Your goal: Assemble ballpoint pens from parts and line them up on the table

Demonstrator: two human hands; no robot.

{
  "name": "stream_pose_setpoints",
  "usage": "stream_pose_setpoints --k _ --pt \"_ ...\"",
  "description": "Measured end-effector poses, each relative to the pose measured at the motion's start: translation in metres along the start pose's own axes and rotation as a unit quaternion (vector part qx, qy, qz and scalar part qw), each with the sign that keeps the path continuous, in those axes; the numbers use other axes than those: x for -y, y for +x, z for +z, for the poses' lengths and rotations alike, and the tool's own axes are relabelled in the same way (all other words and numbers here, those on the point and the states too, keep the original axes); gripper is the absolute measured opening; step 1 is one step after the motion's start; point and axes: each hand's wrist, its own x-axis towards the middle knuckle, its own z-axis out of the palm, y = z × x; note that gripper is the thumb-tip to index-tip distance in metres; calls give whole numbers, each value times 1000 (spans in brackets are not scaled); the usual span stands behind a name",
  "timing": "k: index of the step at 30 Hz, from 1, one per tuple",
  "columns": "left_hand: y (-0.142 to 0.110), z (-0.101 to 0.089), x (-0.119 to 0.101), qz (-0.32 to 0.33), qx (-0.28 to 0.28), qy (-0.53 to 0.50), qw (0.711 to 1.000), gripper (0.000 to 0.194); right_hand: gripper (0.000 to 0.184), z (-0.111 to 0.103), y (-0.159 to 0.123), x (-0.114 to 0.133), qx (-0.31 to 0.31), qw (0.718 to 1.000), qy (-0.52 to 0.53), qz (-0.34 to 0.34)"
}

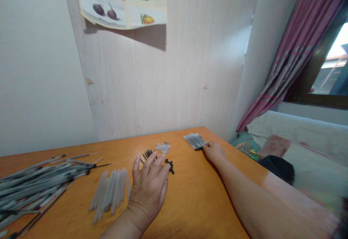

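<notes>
On an orange wooden table, my right hand [214,152] reaches to the far right, its fingertips pinched at the black-tipped end of a row of clear pens [194,141] laid side by side. The pen between those fingers is mostly hidden. My left hand [150,176] hovers low with fingers spread, holding nothing. Just beyond its fingertips lie thin dark pieces [148,153] and small clear plastic pieces [163,147]. Short black caps [170,166] are scattered right of them. Several translucent pen barrels [111,192] lie left of this hand.
A big loose pile of grey and black pen parts [40,184] covers the table's left side. The table [195,202] meets a pale wall carrying a fruit picture [122,3]. Beyond its right edge are a bed with a dark cap-like object [278,168] and a pink curtain [288,54].
</notes>
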Motion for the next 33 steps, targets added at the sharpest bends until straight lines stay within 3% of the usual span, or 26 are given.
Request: stream_pose_setpoints --k 25,33 --pt "1 -2 -3 -7 9 -1 1000 22 30 2 5 -8 -25 999 19 -14" --pt "0 -2 -1 -3 3 -4 1000 22 33 -8 -12 9 -63 996 40 -47"
